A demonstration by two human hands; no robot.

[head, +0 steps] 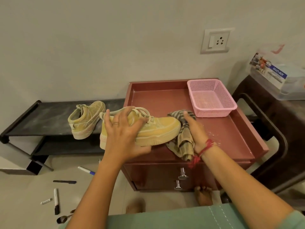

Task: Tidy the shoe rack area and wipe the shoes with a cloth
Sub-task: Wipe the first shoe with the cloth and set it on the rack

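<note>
Yellow canvas covers two shoes. One shoe [158, 128] is at the centre of the frame, where the left hand [123, 134] grips it with fingers curled over the laces and the thumb under the sole. The second shoe [85, 119] stands at centre left on the black shoe rack [33, 119]. The right hand [195, 131] holds one striped cloth [183, 144] bunched against the toe of the held shoe, its fingers mostly hidden in the folds. One pink basket [212, 98] sits at the back right of the maroon bench [231, 134]. I cannot tell if the held shoe touches the bench. Three markers [56, 201] lie on the floor [24, 195] at lower left, and two bare feet [203, 195] are partly hidden.
</note>
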